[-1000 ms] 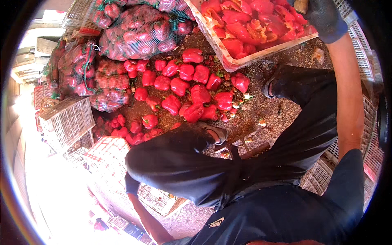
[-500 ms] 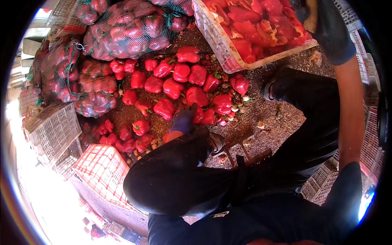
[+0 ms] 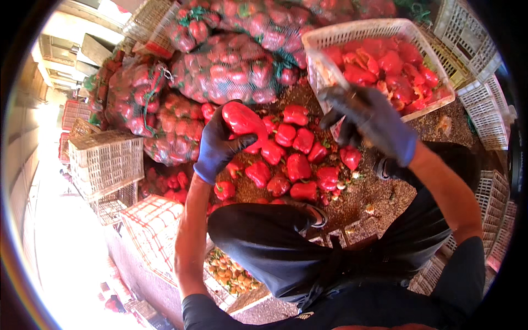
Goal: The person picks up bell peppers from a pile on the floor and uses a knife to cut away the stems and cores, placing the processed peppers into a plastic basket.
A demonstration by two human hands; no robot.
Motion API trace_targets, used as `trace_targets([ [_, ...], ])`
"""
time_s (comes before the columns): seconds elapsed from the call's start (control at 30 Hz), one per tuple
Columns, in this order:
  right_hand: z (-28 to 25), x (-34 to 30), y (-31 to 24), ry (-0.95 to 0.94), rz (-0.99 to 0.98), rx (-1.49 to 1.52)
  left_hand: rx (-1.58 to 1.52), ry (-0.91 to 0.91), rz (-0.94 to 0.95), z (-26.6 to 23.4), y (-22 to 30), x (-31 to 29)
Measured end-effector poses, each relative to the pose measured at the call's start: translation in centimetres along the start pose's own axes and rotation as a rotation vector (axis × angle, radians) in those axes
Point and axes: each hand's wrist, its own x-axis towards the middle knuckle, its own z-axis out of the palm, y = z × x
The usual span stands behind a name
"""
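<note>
My left hand, in a dark glove with a blue cuff, is closed around a red bell pepper held up over the pile. To its right my right hand, gloved the same way and slightly blurred, has its fingers curled. A narrow, pale, stained blade-like piece juts from that hand toward the crate; its handle is mostly hidden by the fingers. Below both hands several whole red bell peppers lie on the ground. Beyond the right hand, a white plastic crate holds opened red pepper pieces.
Net sacks of red peppers are heaped at the far left. Stacked pale crates stand at the left, with more crates at the right. A crate of pepper cores and stems sits beside my bent left knee.
My left hand has risen from the pile with a bell pepper in it. My right hand has come from the crate's far right side toward the left hand. The view has shifted.
</note>
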Motion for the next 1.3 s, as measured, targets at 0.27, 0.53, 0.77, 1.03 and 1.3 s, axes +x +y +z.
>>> trace_targets([
  [0.27,1.4,-1.3,1.8,-0.199,-0.357,-0.156,0.062,-0.050,0.231,7.1,4.4,0.5],
  [0.53,-0.3,-2.2,2.2,-0.378,-0.229,-0.255,0.043,-0.202,0.260,9.0,3.7,0.7],
  [0.77,-0.2,-3.3,1.0,-0.266,-0.088,-0.016,-0.067,-0.178,0.224,9.0,4.5,1.2],
  [1.03,-0.7,-2.7,1.8,-0.325,-0.130,-0.124,-0.006,-0.259,0.238,9.6,4.0,1.1],
  [1.3,-0.6,-2.3,4.0,-0.324,-0.016,-0.164,-0.208,-0.085,0.279,8.4,3.9,1.2],
])
